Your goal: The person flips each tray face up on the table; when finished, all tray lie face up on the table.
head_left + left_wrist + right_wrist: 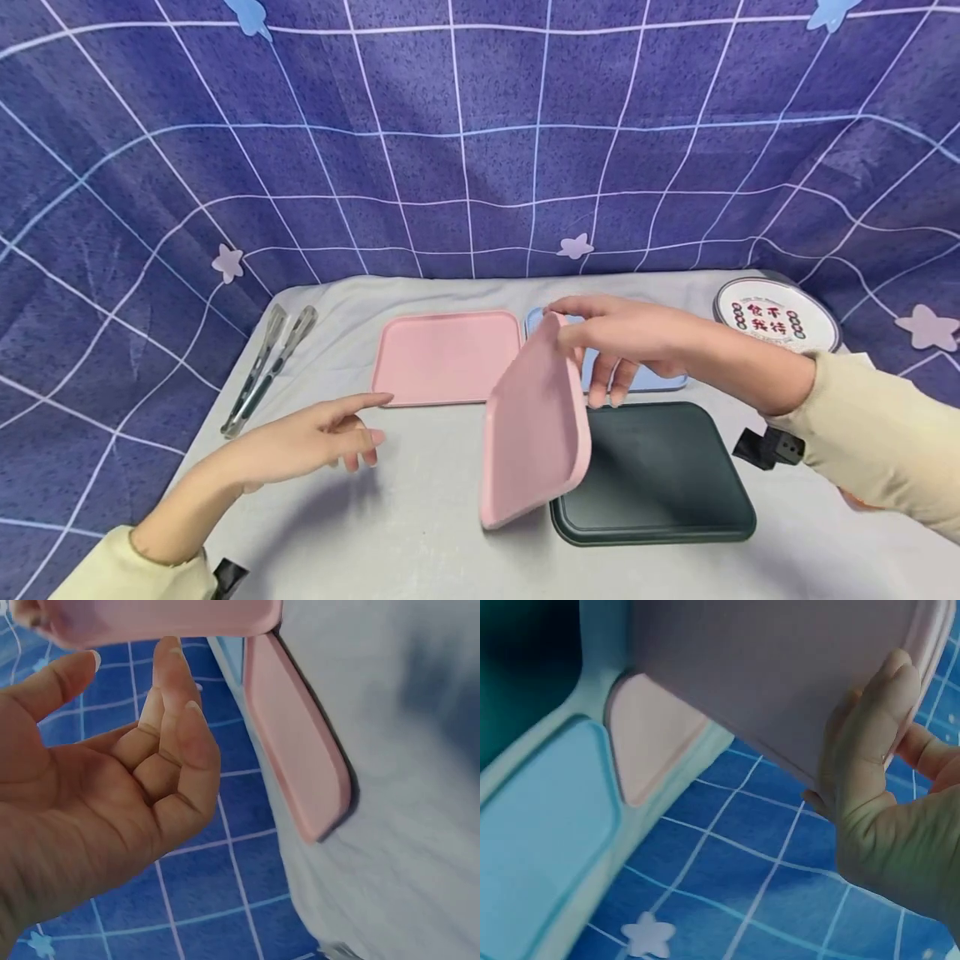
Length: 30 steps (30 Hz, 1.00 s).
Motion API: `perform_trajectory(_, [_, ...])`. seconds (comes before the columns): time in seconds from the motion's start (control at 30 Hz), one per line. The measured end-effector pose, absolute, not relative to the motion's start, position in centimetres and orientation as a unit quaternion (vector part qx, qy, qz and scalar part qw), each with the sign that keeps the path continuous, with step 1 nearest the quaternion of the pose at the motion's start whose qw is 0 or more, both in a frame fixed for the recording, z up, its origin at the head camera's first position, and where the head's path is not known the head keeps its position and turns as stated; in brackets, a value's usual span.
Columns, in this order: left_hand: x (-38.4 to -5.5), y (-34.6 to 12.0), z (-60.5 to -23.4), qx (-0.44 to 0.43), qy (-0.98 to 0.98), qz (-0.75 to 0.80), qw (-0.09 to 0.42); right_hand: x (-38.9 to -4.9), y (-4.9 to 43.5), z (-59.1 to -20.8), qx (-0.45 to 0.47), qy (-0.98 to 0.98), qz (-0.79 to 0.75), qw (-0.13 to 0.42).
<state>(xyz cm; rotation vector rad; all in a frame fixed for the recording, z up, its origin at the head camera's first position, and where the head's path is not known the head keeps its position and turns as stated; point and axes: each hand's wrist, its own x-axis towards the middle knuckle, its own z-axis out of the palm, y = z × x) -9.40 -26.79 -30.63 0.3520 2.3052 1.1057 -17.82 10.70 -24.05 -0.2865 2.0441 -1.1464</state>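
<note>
My right hand (pixel 626 333) grips a pink tray (pixel 534 425) by its far edge, thumb on one face and fingers on the other. This tray stands steeply tilted, its lower part overlapping a dark green tray (pixel 660 475) in the head view. In the right wrist view, the held tray's flat underside (pixel 765 675) shows beside the hand. My left hand (pixel 311 442) holds nothing; its fingers are loosely bent and the index finger points towards a second pink tray (pixel 450 358) lying flat. Behind my right hand lies a blue tray (pixel 648 379), partly hidden by it.
Two metal tongs (pixel 270 371) lie at the left edge of the white-covered table (pixel 420 517). A round white piece with red characters (pixel 776 317) is at the back right. A blue gridded cloth (pixel 495 167) hangs behind. Something orange (pixel 858 500) peeks from under the right sleeve.
</note>
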Motion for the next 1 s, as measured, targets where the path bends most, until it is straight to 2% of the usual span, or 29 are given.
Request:
perform_trajectory(0.13, [-10.2, -27.8, -31.8, 0.118, 0.847, 0.428, 0.294, -18.0, 12.1, -25.8, -0.102, 0.766, -0.491, 0.402])
perform_trajectory(0.33, [-10.7, -28.6, -34.9, 0.103, 0.809, 0.463, 0.347, -18.0, 13.1, -28.9, -0.127, 0.690, -0.563, 0.437])
perform_trajectory(0.63, [-10.6, -29.5, -38.7, 0.130, 0.755, 0.506, 0.396, -17.7, 12.6, -31.3, -0.173, 0.628, -0.602, 0.461])
perform_trajectory(0.83, [-10.5, -30.0, -39.8, 0.149, 0.739, 0.533, 0.384, -17.8, 12.5, -32.4, -0.180, 0.607, -0.618, 0.467])
perform_trajectory(1.0, [-10.7, -30.7, -40.5, 0.128, 0.735, 0.560, 0.361, -18.1, 12.5, -33.4, -0.164, 0.609, -0.624, 0.461])
